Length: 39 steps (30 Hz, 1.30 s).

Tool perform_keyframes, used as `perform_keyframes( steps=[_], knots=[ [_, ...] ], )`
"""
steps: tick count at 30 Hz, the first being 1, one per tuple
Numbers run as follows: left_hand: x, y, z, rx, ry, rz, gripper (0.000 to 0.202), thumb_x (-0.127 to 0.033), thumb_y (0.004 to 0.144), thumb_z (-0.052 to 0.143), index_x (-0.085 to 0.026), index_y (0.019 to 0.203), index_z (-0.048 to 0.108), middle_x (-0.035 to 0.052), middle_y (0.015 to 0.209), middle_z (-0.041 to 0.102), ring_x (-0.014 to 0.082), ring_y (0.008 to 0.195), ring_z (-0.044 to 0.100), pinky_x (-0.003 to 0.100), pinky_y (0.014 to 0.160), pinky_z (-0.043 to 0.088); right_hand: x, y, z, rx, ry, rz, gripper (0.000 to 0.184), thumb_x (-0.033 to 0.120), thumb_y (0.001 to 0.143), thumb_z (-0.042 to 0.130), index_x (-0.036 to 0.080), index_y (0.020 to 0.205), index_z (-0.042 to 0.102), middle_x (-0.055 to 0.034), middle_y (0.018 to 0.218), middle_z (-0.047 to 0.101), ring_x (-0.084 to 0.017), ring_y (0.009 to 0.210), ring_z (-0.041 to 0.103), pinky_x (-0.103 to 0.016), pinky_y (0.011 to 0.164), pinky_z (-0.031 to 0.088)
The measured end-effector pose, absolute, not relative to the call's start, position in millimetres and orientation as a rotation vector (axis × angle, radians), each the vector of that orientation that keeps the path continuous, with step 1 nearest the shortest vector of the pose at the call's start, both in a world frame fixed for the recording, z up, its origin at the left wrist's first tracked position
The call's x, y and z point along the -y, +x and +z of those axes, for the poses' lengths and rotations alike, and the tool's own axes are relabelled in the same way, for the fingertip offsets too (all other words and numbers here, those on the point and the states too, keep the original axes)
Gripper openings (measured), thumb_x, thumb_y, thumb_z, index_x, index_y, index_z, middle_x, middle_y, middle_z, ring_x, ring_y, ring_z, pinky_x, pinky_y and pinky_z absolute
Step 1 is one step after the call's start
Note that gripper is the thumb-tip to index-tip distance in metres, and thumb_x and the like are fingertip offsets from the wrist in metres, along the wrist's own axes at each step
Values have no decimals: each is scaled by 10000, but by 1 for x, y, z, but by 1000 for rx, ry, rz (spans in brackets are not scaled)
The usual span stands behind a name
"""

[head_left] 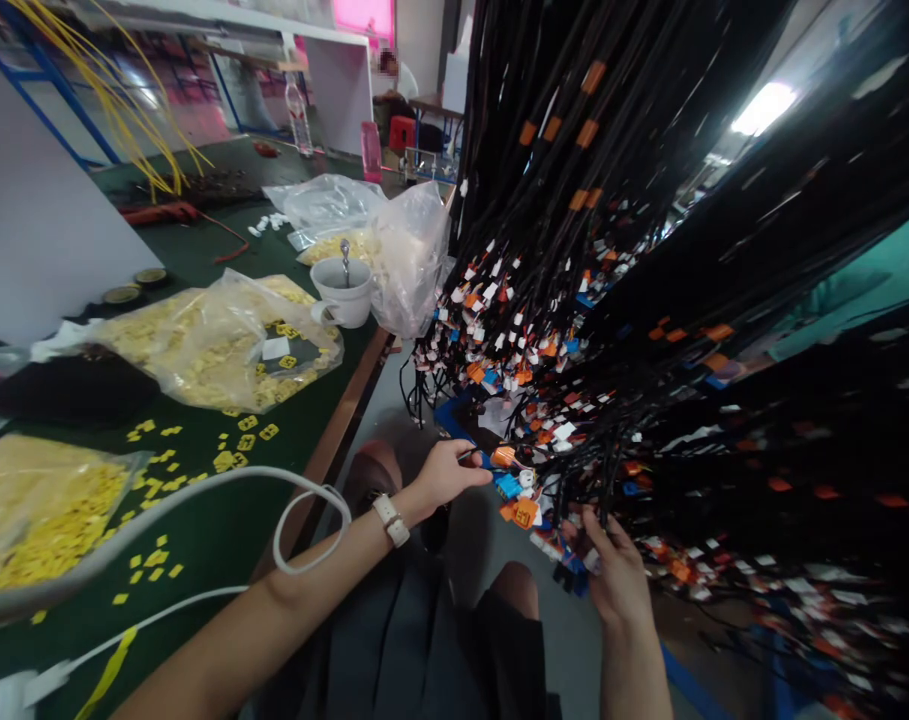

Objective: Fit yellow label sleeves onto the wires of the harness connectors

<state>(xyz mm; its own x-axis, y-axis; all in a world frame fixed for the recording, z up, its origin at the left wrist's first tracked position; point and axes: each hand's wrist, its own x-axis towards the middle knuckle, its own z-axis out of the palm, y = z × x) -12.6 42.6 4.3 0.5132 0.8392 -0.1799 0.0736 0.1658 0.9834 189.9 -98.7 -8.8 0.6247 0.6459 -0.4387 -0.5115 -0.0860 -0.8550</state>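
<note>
My left hand [451,474], with a white-strapped watch [391,520] on its wrist, reaches to the near end of a hanging wire harness. Its thumb and fingers are drawn together beside an orange connector [503,457]; what lies between them is too small to make out. My right hand [620,572] has its fingers closed around black wires of the harness [585,490], just above its connector ends. Between the two hands hang a blue connector [508,487] and another orange connector [524,514].
Dense bundles of black harnesses [544,200] hang ahead and to the right. On the green table [221,520] at left lie bags of yellow parts [199,340], loose yellow pieces and a white cup [344,292] holding a spoon. A grey cable [199,492] loops over its edge. Someone sits far back.
</note>
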Motion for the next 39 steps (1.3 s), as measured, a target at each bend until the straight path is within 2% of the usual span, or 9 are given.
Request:
perform_keyframes(
  steps=[4, 10, 15, 21, 23, 26, 31, 35, 39],
  knots=[
    [-45, -13, 4, -938, 1273, 681, 232, -288, 574, 684, -131, 611, 516, -53, 588, 442, 66, 551, 363, 195, 524, 252, 109, 201, -3, 105, -1338, 1088, 389, 232, 526, 828, 176, 867, 650, -38, 901, 695, -156, 658, 654, -262, 618, 555],
    [-42, -13, 4, -921, 1286, 670, 240, -297, 580, 687, -131, 610, 517, -53, 582, 439, 66, 551, 354, 193, 527, 254, 109, 195, 0, -28, -1238, 1253, 295, 234, 618, 769, 191, 879, 638, -58, 918, 697, -206, 695, 672, -355, 653, 570],
    [-41, -13, 3, -929, 1290, 667, 251, -307, 584, 689, -130, 609, 512, -45, 583, 437, 70, 562, 363, 191, 526, 254, 107, 192, 3, -111, -1118, 1369, 188, 242, 720, 682, 228, 901, 634, -65, 966, 689, -193, 666, 674, -319, 583, 566],
    [-41, -13, -1, -913, 1313, 679, 281, -350, 587, 691, -127, 613, 521, -45, 579, 435, 69, 556, 359, 194, 524, 249, 104, 184, 10, 7, -998, 1439, 320, 326, 796, 591, 264, 1109, 579, -96, 1150, 614, -201, 848, 659, -303, 612, 546],
    [-41, -14, 0, -909, 1306, 683, 278, -344, 587, 689, -129, 604, 514, -45, 579, 434, 69, 555, 356, 192, 524, 252, 103, 180, 13, 3, -981, 1449, 357, 350, 807, 571, 268, 1154, 558, -98, 1169, 601, -187, 828, 659, -290, 596, 541],
    [-40, -15, 1, -905, 1288, 690, 265, -326, 587, 689, -131, 600, 510, -44, 583, 442, 68, 557, 356, 190, 523, 257, 104, 177, 14, -67, -937, 1442, 358, 344, 812, 566, 275, 1163, 557, -65, 1067, 650, -121, 668, 643, -237, 557, 529],
    [-39, -15, 1, -882, 1288, 693, 261, -329, 591, 686, -133, 604, 513, -42, 585, 450, 70, 554, 362, 193, 524, 267, 107, 177, 12, -101, -817, 1438, 310, 284, 784, 612, 272, 1093, 593, 19, 783, 662, -39, 459, 489, -129, 441, 450],
    [-39, -14, 1, -889, 1299, 684, 269, -337, 588, 686, -133, 601, 511, -46, 575, 438, 69, 550, 355, 193, 521, 260, 104, 175, 10, -83, -902, 1401, 306, 270, 733, 670, 259, 1035, 621, 4, 848, 665, -52, 507, 528, -157, 480, 482],
    [-39, -14, 2, -906, 1303, 682, 269, -336, 583, 690, -133, 595, 514, -50, 568, 446, 70, 551, 357, 198, 528, 255, 100, 173, -5, -14, -1139, 1200, 330, 234, 652, 742, 216, 969, 651, -33, 939, 679, -135, 713, 637, -240, 646, 538]
  ],
)
